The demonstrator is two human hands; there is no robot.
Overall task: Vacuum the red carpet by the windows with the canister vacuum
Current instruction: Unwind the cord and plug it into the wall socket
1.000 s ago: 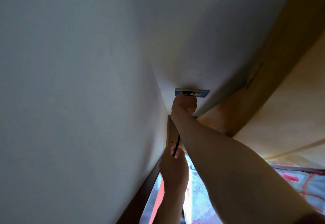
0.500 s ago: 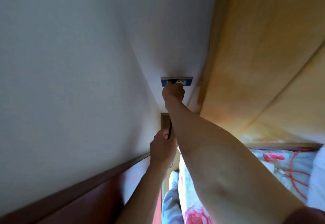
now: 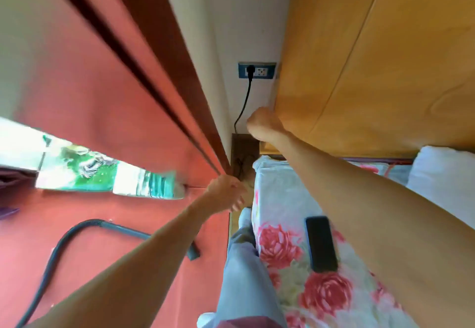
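Observation:
A black plug sits in the blue wall socket, and its black cord hangs down the white wall. My right hand is below the socket with fingers curled, holding nothing. My left hand is lower, near the floor corner, fingers loosely spread and empty. The grey vacuum hose curves over the red carpet at the lower left, its end near my left forearm. The canister itself is out of view.
A bed with a floral cover fills the lower right, with a black phone lying on it and a white pillow behind. A wooden headboard rises at right. A dark wood baseboard runs along the left wall.
My right hand has let go of the plug and pulled back from the socket. My left hand has released the cord. The view has tilted down, revealing carpet, hose and bed.

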